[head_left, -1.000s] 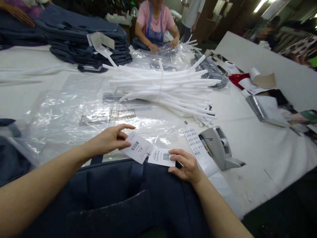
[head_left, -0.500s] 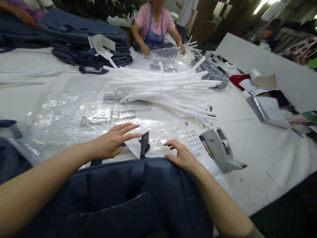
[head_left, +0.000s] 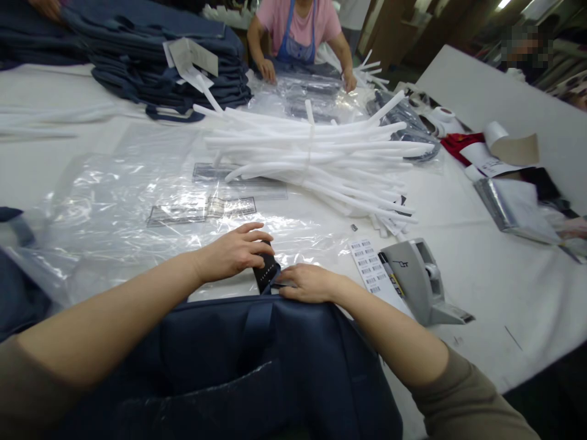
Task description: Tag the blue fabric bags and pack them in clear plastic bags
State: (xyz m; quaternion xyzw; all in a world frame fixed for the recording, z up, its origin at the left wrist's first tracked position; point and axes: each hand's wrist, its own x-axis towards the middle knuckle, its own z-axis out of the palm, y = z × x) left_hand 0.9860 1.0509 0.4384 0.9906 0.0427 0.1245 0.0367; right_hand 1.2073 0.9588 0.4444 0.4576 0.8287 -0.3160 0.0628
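Note:
A navy bag (head_left: 312,348) lies in front of me at the table's near edge, its top seam facing away. Just beyond that seam a black hang tag (head_left: 265,273) with pale lettering stands up. My left hand (head_left: 238,252) has its fingers closed on the upper part of this tag. From the other side, my right hand (head_left: 308,282) rests over the seam, fingers drawn together at the tag's foot beside a small navy loop (head_left: 276,269). What the right fingertips grip is hidden.
Clear plastic bags (head_left: 114,208) spread over the white table. Beyond them lies a bundle of white foam rods (head_left: 316,153). At right are a barcode label sheet (head_left: 367,263) and a grey tape dispenser (head_left: 413,275). Stacked navy bags (head_left: 160,61) and a co-worker (head_left: 302,30) are at the back.
My left hand has moved right and closed on the black tag, which now leans the other way. My right hand has moved left to the tag's foot, its fingers drawn in.

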